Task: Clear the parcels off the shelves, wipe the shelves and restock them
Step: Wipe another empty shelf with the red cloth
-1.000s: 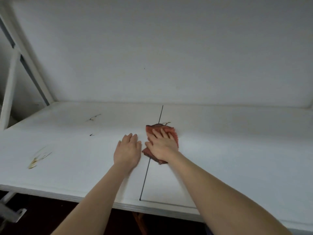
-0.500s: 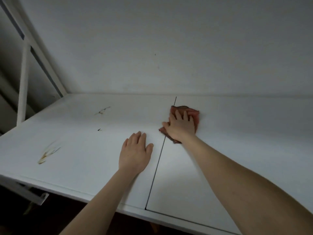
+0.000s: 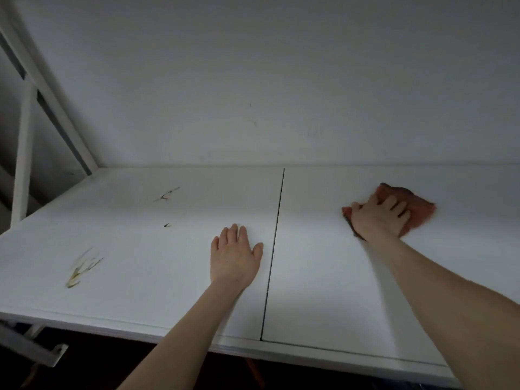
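We're at the wiping step on the shelf [image 3: 323,291]: our right hand [image 3: 378,219] curls round the red cloth [image 3: 420,211] at right, and our left hand [image 3: 235,256] rests flat, fingers straight. We judge the lower-left stains [image 3: 81,270] need wiping next.

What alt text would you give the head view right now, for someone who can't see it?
A person's right hand grips a reddish cloth against the right panel of a white shelf, while the left hand rests flat beside the centre seam. Brownish marks streak the left panel.
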The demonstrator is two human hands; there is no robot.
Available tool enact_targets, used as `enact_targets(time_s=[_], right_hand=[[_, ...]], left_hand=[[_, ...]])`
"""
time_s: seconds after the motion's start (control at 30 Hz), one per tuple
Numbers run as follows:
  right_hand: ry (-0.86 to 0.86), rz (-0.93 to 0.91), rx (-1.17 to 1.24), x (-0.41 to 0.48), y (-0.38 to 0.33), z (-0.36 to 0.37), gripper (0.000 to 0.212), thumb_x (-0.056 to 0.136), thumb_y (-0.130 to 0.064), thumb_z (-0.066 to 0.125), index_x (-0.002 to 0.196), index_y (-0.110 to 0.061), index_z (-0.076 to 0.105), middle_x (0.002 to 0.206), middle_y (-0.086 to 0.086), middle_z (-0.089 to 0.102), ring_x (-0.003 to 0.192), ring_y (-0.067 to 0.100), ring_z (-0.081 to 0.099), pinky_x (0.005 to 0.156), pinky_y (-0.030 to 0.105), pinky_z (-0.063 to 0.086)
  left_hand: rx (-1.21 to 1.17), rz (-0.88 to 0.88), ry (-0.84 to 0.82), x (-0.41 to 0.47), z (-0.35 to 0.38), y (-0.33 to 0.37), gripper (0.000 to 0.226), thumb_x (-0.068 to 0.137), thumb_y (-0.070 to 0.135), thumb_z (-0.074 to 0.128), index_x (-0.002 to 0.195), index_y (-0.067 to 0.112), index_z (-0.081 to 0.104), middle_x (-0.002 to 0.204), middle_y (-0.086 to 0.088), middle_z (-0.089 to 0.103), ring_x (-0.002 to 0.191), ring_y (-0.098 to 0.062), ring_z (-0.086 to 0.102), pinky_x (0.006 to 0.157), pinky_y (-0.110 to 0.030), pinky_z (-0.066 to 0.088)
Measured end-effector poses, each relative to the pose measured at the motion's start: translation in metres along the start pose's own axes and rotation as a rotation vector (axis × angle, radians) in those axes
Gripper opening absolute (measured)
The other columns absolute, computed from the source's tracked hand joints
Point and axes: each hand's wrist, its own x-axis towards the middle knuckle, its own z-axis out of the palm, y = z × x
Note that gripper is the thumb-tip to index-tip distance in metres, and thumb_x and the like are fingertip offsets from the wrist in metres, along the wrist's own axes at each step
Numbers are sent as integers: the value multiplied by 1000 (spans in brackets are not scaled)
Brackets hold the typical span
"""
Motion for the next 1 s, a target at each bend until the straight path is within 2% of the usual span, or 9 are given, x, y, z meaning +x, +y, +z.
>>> enact_targets(time_s=[0.13,0.2,0.33,0.57,0.63,0.7,0.8,0.9,1.0], right_hand=[[-57,-443,35,-62,-81,16,60,93,-52,40,142,-17,40,146,11,38,138,32,29,113,44,23],[-145,-673,85,-95,-117,22,56,98,-49,33,144,-18,39,153,6,34,144,28,22,117,43,17],[-186,-826,71,-88,-113,24,49,103,-44,23,146,-27,37,158,-2,27,147,24,17,119,39,10],[39,-242,26,15,18,7,49,100,-47,27,140,-26,46,145,14,39,135,34,33,114,42,23],[67,-64,9,18,27,3,47,101,-43,28,136,-18,49,142,19,38,133,35,34,113,41,24],[96,-29,-10,6,9,4,46,102,-37,30,136,-13,48,139,18,40,130,35,36,111,41,25],[19,-309,15,-26,-49,18,48,101,-40,29,141,-17,42,150,13,35,140,34,27,115,41,19],[-86,-683,50,-71,-113,29,48,101,-43,29,144,-23,39,156,7,28,146,31,17,118,43,14],[-163,-874,40,-78,-135,32,49,102,-45,28,147,-29,35,159,1,23,147,27,13,119,42,10]], left_hand=[[-18,7,-33,-2,-2,-1,79,93,66,21,152,13,15,160,-9,12,147,-26,6,119,-42,7],[-36,7,-33,-2,-2,-1,85,89,71,23,152,15,15,160,-9,11,148,-25,5,120,-42,6],[-45,23,-45,-4,-5,-1,90,86,75,25,152,16,15,160,-9,10,148,-25,4,120,-42,5],[-34,21,-63,-4,-5,-1,89,87,74,21,152,15,12,161,-9,6,148,-26,1,120,-42,4],[-20,25,-49,-3,-3,0,87,88,73,20,152,14,13,160,-10,8,148,-27,2,120,-42,5],[-14,21,-41,-2,-2,1,83,90,70,20,151,14,16,160,-10,11,147,-27,5,120,-42,6],[13,10,-23,1,-4,2,70,94,62,23,145,15,29,153,-9,26,142,-27,20,116,-41,17],[17,-23,69,15,-15,5,52,97,51,27,132,17,45,133,-8,48,122,-26,43,99,-37,35],[-132,-26,79,42,-23,4,50,99,46,30,140,18,40,142,-8,41,130,-25,37,102,-37,34]])
